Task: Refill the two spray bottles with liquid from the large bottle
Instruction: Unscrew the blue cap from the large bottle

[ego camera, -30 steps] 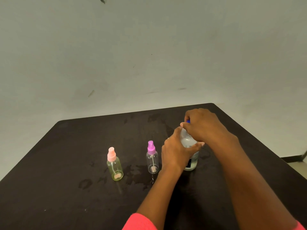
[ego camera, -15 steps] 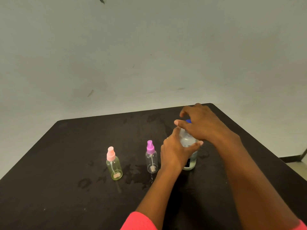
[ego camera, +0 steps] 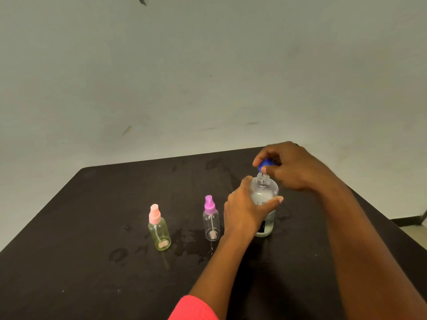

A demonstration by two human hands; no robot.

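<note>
The large clear bottle (ego camera: 265, 192) stands upright on the dark table (ego camera: 92, 273), its threaded neck uncovered. My left hand (ego camera: 245, 209) grips its body from the left. Just above the neck, my right hand (ego camera: 291, 169) pinches the blue cap (ego camera: 265, 163), lifted off the bottle. A small clear spray bottle with a purple top (ego camera: 210, 219) stands just left of my left hand. Further left stands a greenish spray bottle with a pink top (ego camera: 159, 228). Both spray bottles look nearly empty and have their tops on.
Wet patches (ego camera: 189, 243) spread on the tabletop between and in front of the two spray bottles. A pale wall (ego camera: 208, 77) rises behind the table's far edge. The table's right edge drops to a floor (ego camera: 416, 236).
My right hand twisted the blue cap and has lifted it clear of the large bottle's neck. My left hand kept its hold on the bottle.
</note>
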